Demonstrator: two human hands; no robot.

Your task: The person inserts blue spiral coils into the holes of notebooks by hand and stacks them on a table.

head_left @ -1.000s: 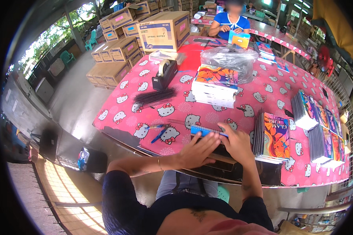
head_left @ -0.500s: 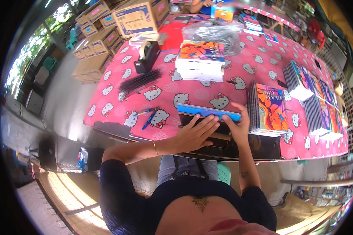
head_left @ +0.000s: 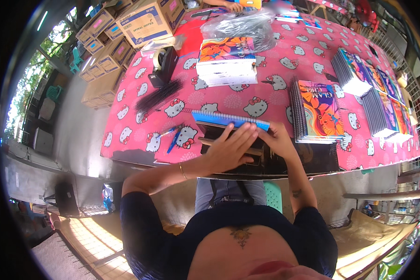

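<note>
A blue-covered notebook (head_left: 219,117) stands tilted at the table's near edge, against a dark wooden piece (head_left: 212,133). Along its upper edge runs a dark spiral coil (head_left: 205,112), whose left end sticks out past the cover. My left hand (head_left: 233,145) lies across the notebook's near face, fingers stretched out and thumb apart. At the right end, my right hand (head_left: 278,139) is closed round the notebook's corner; its fingertips are partly hidden. To the left lies a bundle of loose black coils (head_left: 158,95). Blue pens (head_left: 174,140) rest nearer me.
A stack of colourful notebooks or covers (head_left: 226,60) stands ahead, with a tape dispenser (head_left: 163,67) to its left. Spiral notebooks (head_left: 318,109) are piled at right, more (head_left: 380,112) beyond. Clear plastic (head_left: 240,28) and a carton (head_left: 149,23) lie farther off. A co-worker's hand (head_left: 233,6) shows at the far side.
The coil now shows along the notebook's upper edge and beyond its left end. My right hand's raised index finger has come down onto the notebook. The whole view has shifted slightly.
</note>
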